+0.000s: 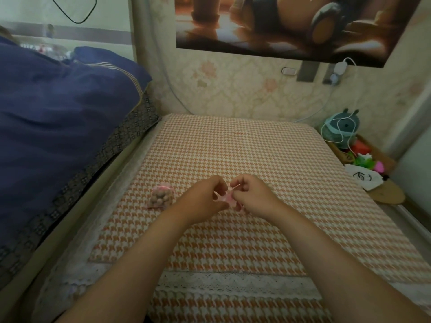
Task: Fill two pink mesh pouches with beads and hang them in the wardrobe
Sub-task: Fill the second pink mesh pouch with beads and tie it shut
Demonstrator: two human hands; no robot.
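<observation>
Right now both of my hands are busy on the second pouch [225, 197], which sits just below the middle of my view, toward six o'clock on the houndstooth mat [233, 145]. My left hand [205, 197] has its fingers curled in, pinching the pink mesh on its nine o'clock side. My right hand [254, 197] is curled the same way and pinches the three o'clock side, with a thin bit of pink, possibly the drawstring, held up near my fingertips. Only a small patch of mesh shows between my knuckles, so I cannot tell whether any beads are inside it.

The filled pouch [161, 198] lies flat on the mat at nine o'clock from my left hand, near but not touching it. Its beads [163, 200] show through the mesh as a pale brown cluster, and its top looks gathered.

I judge one pouch done and the second one in hand, at its mouth, either being opened or being drawn shut. No loose beads show on the mat. The next move calls for small, even pulls from both pinches so the mesh does not tip or spill, then gathering both pouches. The wardrobe is not in view, so hanging is still ahead. The blue quilt [58, 117] lies heaped at nine to ten o'clock.
</observation>
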